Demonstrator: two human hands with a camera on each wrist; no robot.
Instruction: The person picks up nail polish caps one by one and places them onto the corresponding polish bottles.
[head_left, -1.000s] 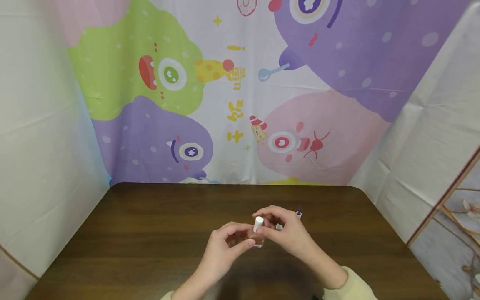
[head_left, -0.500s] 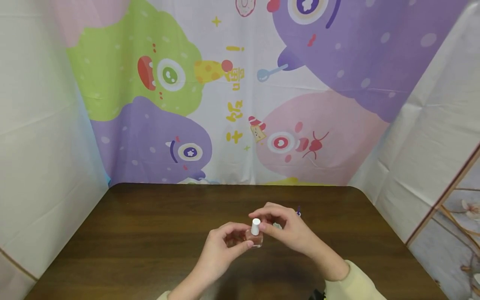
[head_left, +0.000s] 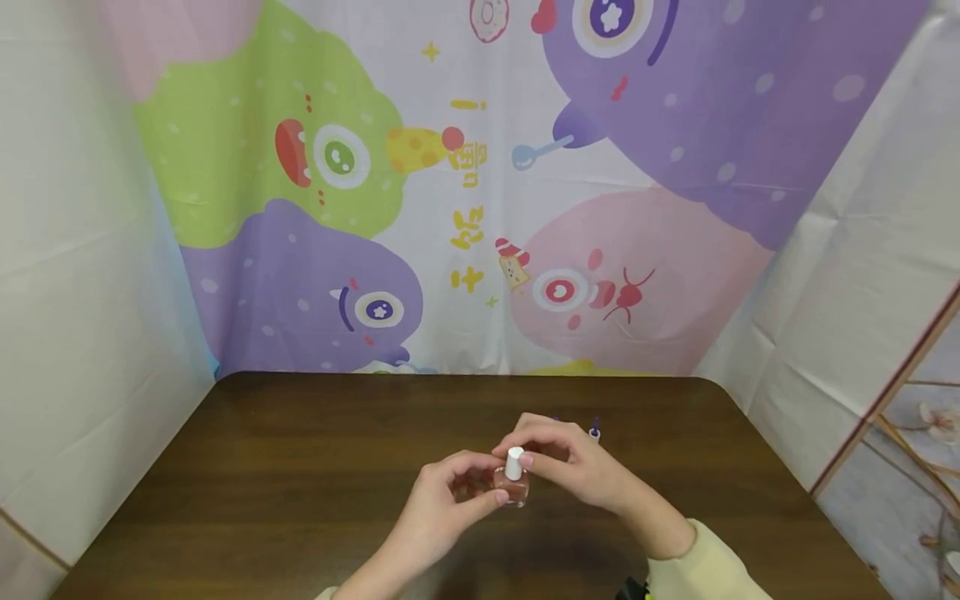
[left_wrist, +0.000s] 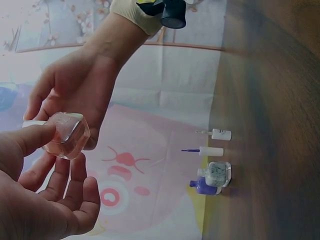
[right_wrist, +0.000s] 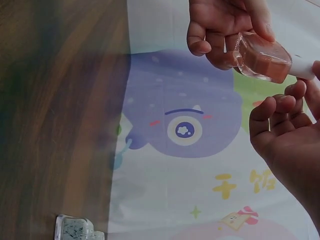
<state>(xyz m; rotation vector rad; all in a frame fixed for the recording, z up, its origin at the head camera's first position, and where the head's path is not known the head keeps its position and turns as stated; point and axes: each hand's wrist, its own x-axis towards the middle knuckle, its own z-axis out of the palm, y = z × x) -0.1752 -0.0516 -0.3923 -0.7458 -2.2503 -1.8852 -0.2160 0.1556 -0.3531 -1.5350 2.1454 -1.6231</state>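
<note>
Pink nail-polish bottle held above near part of counter; long axis near upright, white cap topmost. Left grip pinches bottle from left; right grip, nearer cap, pinches cap from right.

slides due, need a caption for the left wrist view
Left fingers pinch a pinkish polish bottle; beyond stand a purple bottle, a speckled bottle and two brush caps.
</note>
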